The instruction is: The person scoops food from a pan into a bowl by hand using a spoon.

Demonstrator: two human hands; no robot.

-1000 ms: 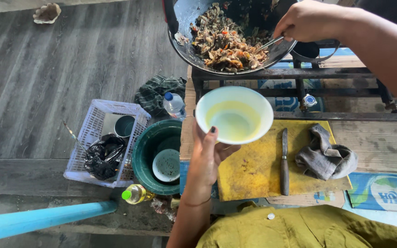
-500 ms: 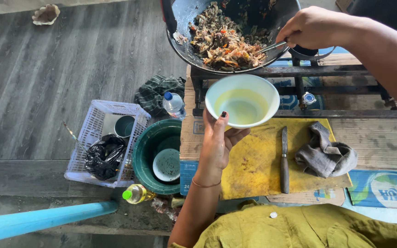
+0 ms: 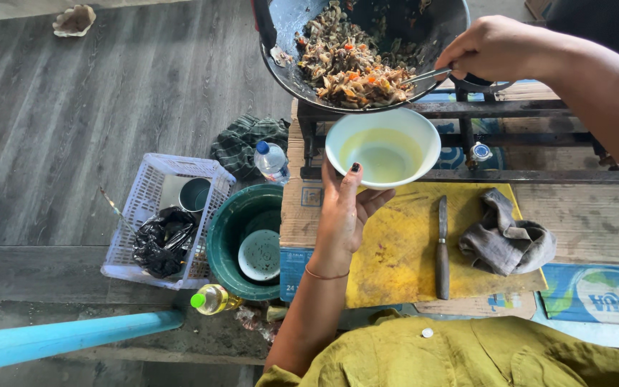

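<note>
- White bowl [image 3: 383, 147] sits on my left hand [image 3: 343, 210], fingers cupped under its rim, just below tilted wok [image 3: 358, 50].
- Right hand [image 3: 494, 47] pinches a utensil [image 3: 428, 74]; food may spill past the bowl.

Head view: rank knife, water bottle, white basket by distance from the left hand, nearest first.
From the left hand, which holds the bowl:
1. Knife, just to its right on the yellow cutting board.
2. Water bottle, to its left by the green cloth.
3. White basket, far left on the floor.
</note>
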